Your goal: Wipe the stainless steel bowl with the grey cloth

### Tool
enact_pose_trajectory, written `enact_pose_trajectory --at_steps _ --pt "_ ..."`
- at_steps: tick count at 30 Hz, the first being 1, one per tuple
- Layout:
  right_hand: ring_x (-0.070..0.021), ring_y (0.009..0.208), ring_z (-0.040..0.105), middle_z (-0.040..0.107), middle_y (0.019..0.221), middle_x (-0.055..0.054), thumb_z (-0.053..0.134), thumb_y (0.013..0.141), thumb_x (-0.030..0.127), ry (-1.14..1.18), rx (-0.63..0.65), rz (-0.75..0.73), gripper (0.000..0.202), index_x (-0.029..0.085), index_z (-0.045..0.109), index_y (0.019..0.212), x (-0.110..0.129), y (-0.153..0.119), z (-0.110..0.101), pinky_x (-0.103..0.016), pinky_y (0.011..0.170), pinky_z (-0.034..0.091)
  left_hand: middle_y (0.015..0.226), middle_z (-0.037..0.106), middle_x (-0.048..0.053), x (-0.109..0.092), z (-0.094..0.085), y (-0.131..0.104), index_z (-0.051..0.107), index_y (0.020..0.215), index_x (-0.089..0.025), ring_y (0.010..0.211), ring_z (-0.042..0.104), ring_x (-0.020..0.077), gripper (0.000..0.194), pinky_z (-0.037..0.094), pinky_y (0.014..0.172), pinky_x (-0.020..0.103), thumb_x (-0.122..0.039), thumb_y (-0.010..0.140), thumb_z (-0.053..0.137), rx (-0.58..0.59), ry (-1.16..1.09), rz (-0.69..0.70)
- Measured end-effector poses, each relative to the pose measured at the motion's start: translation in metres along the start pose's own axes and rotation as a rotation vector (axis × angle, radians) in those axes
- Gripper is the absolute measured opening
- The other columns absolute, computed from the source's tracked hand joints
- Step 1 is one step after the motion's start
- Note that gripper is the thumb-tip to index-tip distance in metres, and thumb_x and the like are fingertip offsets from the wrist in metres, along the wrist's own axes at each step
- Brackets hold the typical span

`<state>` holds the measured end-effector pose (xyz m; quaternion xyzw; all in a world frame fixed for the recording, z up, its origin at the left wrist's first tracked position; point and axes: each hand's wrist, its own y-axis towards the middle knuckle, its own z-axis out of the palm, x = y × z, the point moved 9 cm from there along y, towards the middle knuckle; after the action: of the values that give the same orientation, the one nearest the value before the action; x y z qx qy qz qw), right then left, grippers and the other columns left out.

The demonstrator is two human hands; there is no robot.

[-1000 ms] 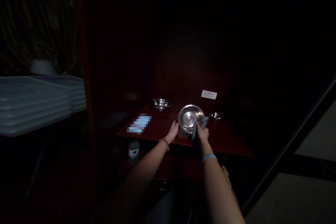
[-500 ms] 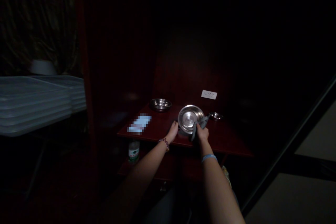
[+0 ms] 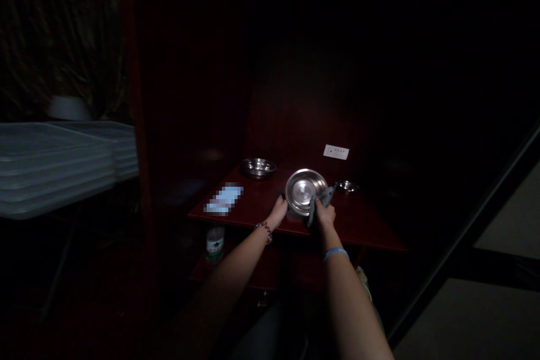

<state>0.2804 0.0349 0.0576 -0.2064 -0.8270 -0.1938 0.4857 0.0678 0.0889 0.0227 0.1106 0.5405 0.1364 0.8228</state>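
A round, shiny metal bowl (image 3: 302,190) is held tilted, its inside facing me, above the dark red shelf. My left hand (image 3: 277,212), with a beaded bracelet at the wrist, grips its lower left rim; the fingertips go out of sight behind it. My right hand (image 3: 325,214), with a light blue band on the wrist, is closed on a grey cloth (image 3: 313,209) that lies against the bowl's lower right rim. Farther back on the left sit stacked metal bowls (image 3: 258,167). A smaller metal bowl (image 3: 347,187) stands at the right.
The dark red shelf (image 3: 363,225) carries a pixelated bright patch (image 3: 224,199) at left. Beneath it stands a bottle (image 3: 215,244). A white socket plate (image 3: 336,152) is on the back wall. Stacked clear plastic containers (image 3: 63,169) are beyond the left panel.
Almost nothing differs. The metal bowl has shifted very slightly left, and both hands keep their hold in the same place.
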Motion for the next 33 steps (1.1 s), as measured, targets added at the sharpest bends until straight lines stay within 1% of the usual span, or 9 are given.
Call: enact_pose_trajectory --at_steps 4,8,13,17,20,24,29,33 --pt "-0.0299 0.107 0.069 0.074 0.108 -0.020 0.060 0.089 0.045 0.017 0.005 -0.010 0.045 0.008 0.075 0.110 -0.001 0.002 0.002 -0.031 0.089 0.054 0.125 0.068 0.017 0.000 0.001 -0.001 0.066 0.108 -0.014 0.118 0.061 0.0277 0.041 0.042 0.107 0.042 -0.045 0.081 0.067 0.006 0.002 -0.042" --pt "-0.0298 0.107 0.070 0.074 0.105 -0.019 0.060 0.090 0.046 0.018 0.007 -0.011 0.045 0.008 0.075 0.110 -0.002 0.003 0.004 -0.031 0.090 0.054 0.124 0.069 0.017 -0.003 0.002 -0.004 0.067 0.108 -0.014 0.117 0.062 0.0273 0.038 0.042 0.107 0.041 -0.043 0.083 0.065 -0.004 -0.005 -0.050" --pt "-0.0297 0.109 0.069 0.073 0.108 -0.020 0.059 0.090 0.046 0.008 0.016 -0.006 0.046 0.008 0.074 0.111 -0.001 0.003 0.004 -0.032 0.092 0.053 0.123 0.069 0.018 -0.003 0.001 -0.005 0.066 0.107 -0.013 0.115 0.063 0.0270 0.035 0.044 0.105 0.041 -0.041 0.085 0.062 -0.020 0.009 -0.076" --pt "-0.0297 0.108 0.069 0.074 0.108 -0.019 0.060 0.089 0.046 0.000 0.015 0.007 0.045 0.008 0.074 0.111 -0.001 0.002 0.003 -0.032 0.091 0.053 0.125 0.068 0.018 -0.002 0.001 -0.004 0.066 0.108 -0.013 0.117 0.062 0.0262 0.037 0.043 0.106 0.040 -0.042 0.086 0.061 -0.022 0.022 -0.067" --pt "-0.0297 0.108 0.069 0.073 0.108 -0.019 0.060 0.089 0.045 -0.001 0.013 0.015 0.045 0.008 0.074 0.111 -0.001 0.002 0.003 -0.032 0.091 0.054 0.125 0.068 0.017 -0.004 0.001 -0.002 0.066 0.109 -0.014 0.119 0.060 0.0251 0.037 0.041 0.107 0.039 -0.043 0.086 0.060 -0.023 0.029 -0.048" --pt "-0.0295 0.108 0.069 0.073 0.108 -0.020 0.060 0.089 0.046 0.004 0.010 0.033 0.046 0.009 0.074 0.111 -0.003 0.002 0.002 -0.032 0.091 0.054 0.120 0.071 0.013 -0.003 0.002 -0.004 0.066 0.106 -0.017 0.115 0.062 0.0250 0.033 0.044 0.103 0.039 -0.042 0.087 0.058 -0.021 0.045 -0.076" --pt "-0.0295 0.107 0.070 0.073 0.108 -0.020 0.060 0.089 0.048 0.005 0.007 0.037 0.046 0.009 0.074 0.109 -0.004 0.001 0.002 -0.032 0.090 0.054 0.109 0.073 0.012 -0.007 0.002 -0.010 0.068 0.098 -0.017 0.110 0.062 0.0273 0.031 0.047 0.098 0.039 -0.043 0.087 0.056 -0.023 0.118 -0.095" --pt "-0.0289 0.108 0.069 0.073 0.109 -0.018 0.060 0.089 0.048 0.013 0.004 0.033 0.045 0.010 0.074 0.109 -0.003 0.001 0.002 -0.031 0.092 0.054 0.105 0.073 0.011 -0.010 0.002 -0.010 0.068 0.096 -0.017 0.110 0.062 0.0267 0.028 0.046 0.100 0.040 -0.042 0.086 0.058 -0.028 0.114 -0.080"
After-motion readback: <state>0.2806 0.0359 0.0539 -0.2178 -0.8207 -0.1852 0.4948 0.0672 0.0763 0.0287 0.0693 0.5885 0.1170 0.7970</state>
